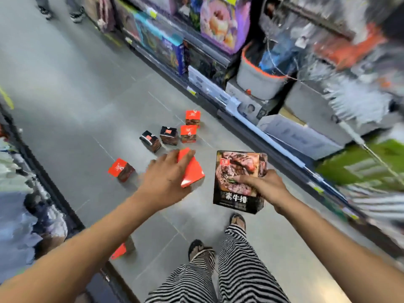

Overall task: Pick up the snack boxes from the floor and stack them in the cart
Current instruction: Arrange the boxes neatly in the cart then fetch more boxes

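Head view: a grey shop floor point(65, 84) runs beside blurred, stocked shelves point(218, 40). Striped trousers point(240, 270) show below. The right hand point(265, 185) holds a black snack box point(236, 167) upright in the air, fingers clamped on its right edge. The left hand point(166, 176) grips a red snack box point(193, 171), fingers curled over its top. Five smaller boxes point(168, 135) sit on the floor just ahead.

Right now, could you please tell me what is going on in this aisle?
A person stands in a shop aisle with a snack box in each hand: the left hand grips a red box, the right hand holds a black box. Five more boxes stand on the floor ahead, and one further box shows beside the left forearm. I cannot make out the cart.
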`<state>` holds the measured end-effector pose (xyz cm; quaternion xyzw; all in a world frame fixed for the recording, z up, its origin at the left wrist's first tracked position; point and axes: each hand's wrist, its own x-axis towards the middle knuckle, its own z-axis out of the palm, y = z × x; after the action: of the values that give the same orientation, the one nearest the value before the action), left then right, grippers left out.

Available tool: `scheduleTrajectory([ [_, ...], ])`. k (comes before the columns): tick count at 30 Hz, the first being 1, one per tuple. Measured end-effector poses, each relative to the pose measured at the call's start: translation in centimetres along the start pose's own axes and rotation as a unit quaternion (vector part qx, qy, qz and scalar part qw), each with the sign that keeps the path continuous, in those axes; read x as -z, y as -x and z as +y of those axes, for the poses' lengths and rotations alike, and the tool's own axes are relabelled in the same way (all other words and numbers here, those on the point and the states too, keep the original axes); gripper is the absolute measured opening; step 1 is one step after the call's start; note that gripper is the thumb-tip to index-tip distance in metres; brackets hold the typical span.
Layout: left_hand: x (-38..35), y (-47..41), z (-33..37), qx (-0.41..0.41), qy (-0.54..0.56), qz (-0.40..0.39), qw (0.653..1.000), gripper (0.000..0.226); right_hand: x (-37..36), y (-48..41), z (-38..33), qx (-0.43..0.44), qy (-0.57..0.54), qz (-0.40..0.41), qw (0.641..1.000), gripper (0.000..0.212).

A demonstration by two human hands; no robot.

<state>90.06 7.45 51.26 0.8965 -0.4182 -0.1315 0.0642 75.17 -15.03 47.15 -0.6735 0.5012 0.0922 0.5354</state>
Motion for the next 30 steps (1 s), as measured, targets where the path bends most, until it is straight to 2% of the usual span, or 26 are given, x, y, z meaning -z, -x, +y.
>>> scheduleTrajectory([
  [5,0.4,-0.3,9.9,-0.134,-0.01,-0.048,0.99,0.099,7.5,6.6,9.2,-0.077,-0.103,0.071,0.989,0.112],
  [9,-0.1,-0.1,19.5,-0.243,-0.059,-0.094,0.964,0.109,13.4,12.4,16.7,-0.129,-0.202,0.15,0.959,0.102],
  [14,-2.1,1.1,33.6,-0.377,-0.107,-0.118,0.912,0.112,19.7,18.9,27.2,-0.157,-0.312,0.25,0.903,0.108],
  [21,-8.6,6.0,52.7,-0.537,-0.131,-0.141,0.822,0.1,26.7,29.9,42.1,-0.182,-0.385,0.337,0.84,0.121],
  [24,-11.5,9.5,59.9,-0.592,-0.128,-0.149,0.781,0.103,28.5,35.7,47.3,-0.207,-0.414,0.384,0.799,0.104],
  [27,-13.9,13.3,66.2,-0.639,-0.13,-0.158,0.742,0.102,28.9,40.8,52.7,-0.222,-0.46,0.435,0.741,0.098],
  [30,-15.1,17.6,71.9,-0.675,-0.135,-0.181,0.702,0.103,28.7,45.2,56.6,-0.23,-0.518,0.489,0.663,0.063],
])
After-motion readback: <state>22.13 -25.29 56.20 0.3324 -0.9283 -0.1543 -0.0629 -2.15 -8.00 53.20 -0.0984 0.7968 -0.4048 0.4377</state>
